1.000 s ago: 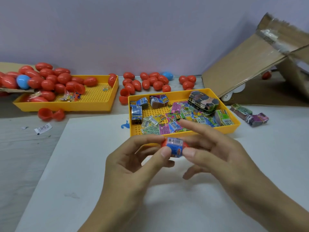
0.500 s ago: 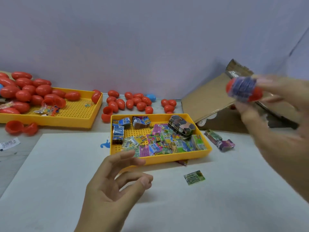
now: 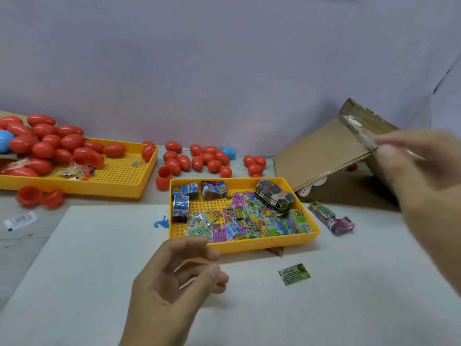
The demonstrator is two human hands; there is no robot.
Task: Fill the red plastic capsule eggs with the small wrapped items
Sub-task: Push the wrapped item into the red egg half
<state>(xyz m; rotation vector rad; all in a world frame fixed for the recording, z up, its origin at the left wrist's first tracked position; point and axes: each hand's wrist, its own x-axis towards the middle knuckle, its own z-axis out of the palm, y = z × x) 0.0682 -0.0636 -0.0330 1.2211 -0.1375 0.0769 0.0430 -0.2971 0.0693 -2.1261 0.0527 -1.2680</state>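
Note:
My left hand (image 3: 174, 278) hovers empty over the white sheet, fingers loosely curled and apart, just in front of the yellow tray (image 3: 249, 245) of small wrapped items (image 3: 239, 221). My right hand (image 3: 421, 186) is raised at the far right beside the cardboard box (image 3: 321, 151), blurred, fingers spread, with nothing visible in it. Red capsule eggs (image 3: 202, 158) lie loose at the back of the table, and more red eggs (image 3: 50, 143) are heaped in the left yellow tray (image 3: 119, 181). One green wrapped item (image 3: 294, 274) lies on the sheet.
An open red egg in two halves (image 3: 40, 197) lies left of the sheet. A blue egg (image 3: 228, 153) sits among the loose red ones. A stack of wrapped packets (image 3: 333, 218) lies right of the tray. A paper label (image 3: 21, 221) rests near the left edge.
The filled red egg went from both hands to my right hand, which carried it right to the cardboard box; it is now gone from that hand. My left hand stayed low and empty.

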